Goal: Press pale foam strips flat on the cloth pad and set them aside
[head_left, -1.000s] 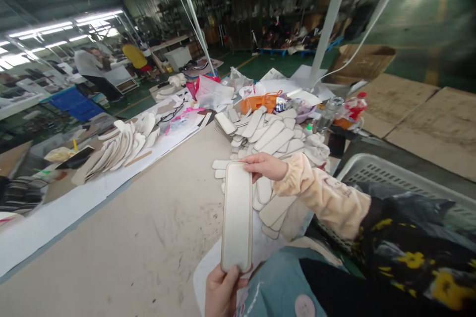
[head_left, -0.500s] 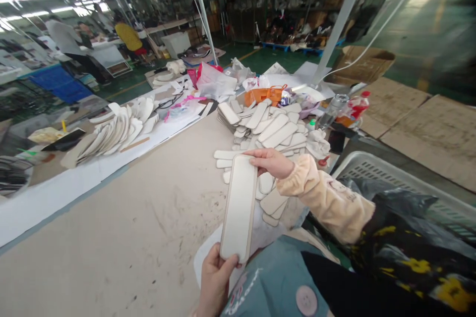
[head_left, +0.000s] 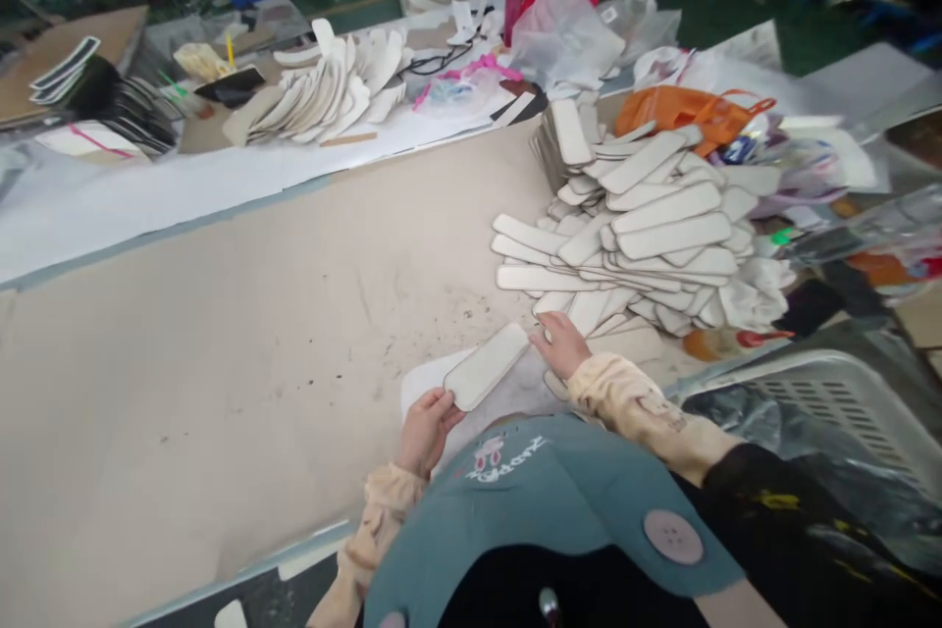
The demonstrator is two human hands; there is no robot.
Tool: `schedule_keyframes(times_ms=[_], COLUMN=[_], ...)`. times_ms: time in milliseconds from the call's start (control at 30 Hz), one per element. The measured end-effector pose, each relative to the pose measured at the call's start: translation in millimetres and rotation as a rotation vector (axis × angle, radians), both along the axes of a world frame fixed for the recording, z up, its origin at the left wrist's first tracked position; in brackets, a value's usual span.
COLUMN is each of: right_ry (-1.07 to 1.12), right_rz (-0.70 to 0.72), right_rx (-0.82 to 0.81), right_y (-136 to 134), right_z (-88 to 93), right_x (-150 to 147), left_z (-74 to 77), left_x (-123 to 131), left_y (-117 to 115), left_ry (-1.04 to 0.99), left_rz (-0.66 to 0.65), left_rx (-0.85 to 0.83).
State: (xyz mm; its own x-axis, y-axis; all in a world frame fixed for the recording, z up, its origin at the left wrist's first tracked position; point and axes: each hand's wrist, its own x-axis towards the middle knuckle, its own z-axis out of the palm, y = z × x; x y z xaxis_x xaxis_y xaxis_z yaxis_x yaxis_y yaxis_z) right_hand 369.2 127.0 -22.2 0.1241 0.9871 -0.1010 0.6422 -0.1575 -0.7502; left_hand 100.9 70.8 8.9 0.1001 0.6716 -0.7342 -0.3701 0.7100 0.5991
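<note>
A long off-white strip with rounded corners and a thin darker edge (head_left: 486, 368) is held low in front of me, tilted up to the right. My left hand (head_left: 427, 427) pinches its lower left end, thumb on top. At the upper right end, my right hand (head_left: 563, 345) has its thumb and bent fingers closed at the corner; the exact contact is small and partly hidden. Beneath the strip lies a white sheet (head_left: 416, 383) on the table. Just beyond my right hand spreads a heap of similar strips (head_left: 669, 221), loosely overlapping.
Curved white pieces (head_left: 331, 88) lie stacked on the far white paper. Behind the heap sit an orange bag (head_left: 692, 113) and clear plastic bags (head_left: 566, 29). A bottle with a red tip (head_left: 728, 341) lies right, near a grey plastic basket (head_left: 839, 383). The beige tabletop (head_left: 221, 314) stretches left.
The view has tipped down and turned left. The strip went from nearly upright to a lower, slanted position, with both hands closer to my apron. My right hand has shifted to its end corner.
</note>
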Motion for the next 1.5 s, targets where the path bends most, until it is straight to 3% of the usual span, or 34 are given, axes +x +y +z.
schedule_keyframes(times_ms=[133,233,600,833,933,1133,1333,1500], right_ry=[0.047,0.024,-0.454,-0.531,-0.508,-0.399,-0.405,-0.490], right_rz=[0.413,0.603,0.775,0.824,0.783,0.517,0.297,0.032], right_rx=[0.107,0.109,0.068,-0.009,-0.040,-0.138,-0.199,-0.180], right_y=[-5.5,-8.7,-18.7,-18.4,-18.1,-5.0,33.0,58.5], right_z=[34.3,57.6,79.8,82.0,76.9,64.2,62.8,81.2], right_x=[-44.6,-70.8,-76.0,-77.0,-76.8,-55.3,10.4,69.4], left_z=[3.7,7.8,10.8,7.6,7.5,1.2,-10.4,-14.4], left_x=[16.2,25.5,50.8,61.6,63.1,53.4,36.1,28.3], left_y=[-2.3,-1.1,0.3,3.5,4.5,6.0,2.8,2.3], left_ry=[-0.061,-0.088,-0.032,0.029,0.059,0.122,0.131,0.165], left_rz=[0.065,0.079,0.167,0.147,0.130,0.148,0.213,0.256], left_rx=[0.003,0.064,0.069,0.058,0.060,0.003,-0.033,-0.057])
